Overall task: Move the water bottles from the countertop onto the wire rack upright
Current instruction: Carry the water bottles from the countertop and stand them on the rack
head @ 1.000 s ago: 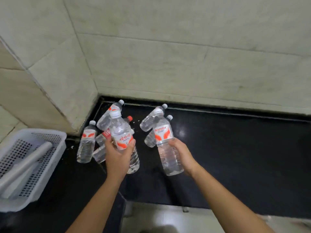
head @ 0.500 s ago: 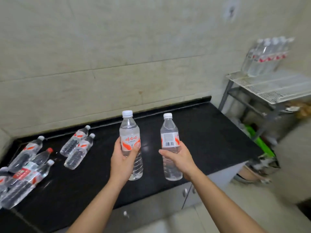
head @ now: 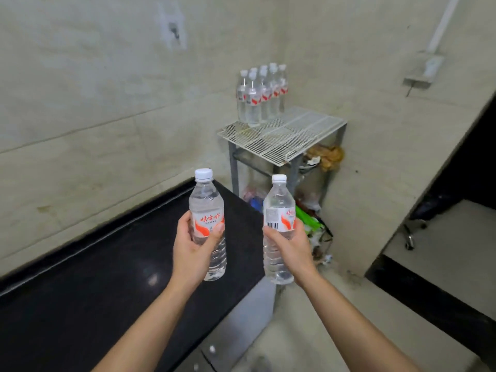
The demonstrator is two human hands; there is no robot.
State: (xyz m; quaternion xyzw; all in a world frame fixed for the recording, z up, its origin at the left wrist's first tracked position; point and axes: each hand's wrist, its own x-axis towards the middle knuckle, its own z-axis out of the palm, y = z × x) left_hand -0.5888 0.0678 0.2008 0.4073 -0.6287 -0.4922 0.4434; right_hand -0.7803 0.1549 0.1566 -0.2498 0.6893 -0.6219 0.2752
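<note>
**Q:** What does each hand carry, and how are the carried things oriented?

**A:** The left hand [head: 194, 247] is wrapped around the label band of one water bottle [head: 206, 210]; the right hand [head: 288, 244] is wrapped around a second bottle [head: 278, 208] at the same height. Both bottles stand with the long axis close to vertical, white cap up and base down. The left one shows its red lettering to the camera; the right one shows its barcode side.

**Q:** Where are the two bottles relative to the furniture?

**A:** Both are in the air. The left bottle hangs over the far right part of the black worktop [head: 80, 291]. The right bottle hangs just beyond the worktop's right edge, above the floor [head: 322, 331]. Neither touches any surface, and the two are apart from each other.

**Q:** What stands on the rack?

**A:** The white wire rack [head: 300, 138] sits in the corner beyond the worktop's end, well apart from the hands. A tight cluster of bottles [head: 261, 95] stands upright at its back left corner against the wall, caps up. The rest of the wire shelf is bare.

**Q:** What lies below the shelf?

**A:** A jumble of bags and wrappers [head: 308, 218], too cluttered to identify singly.
</note>
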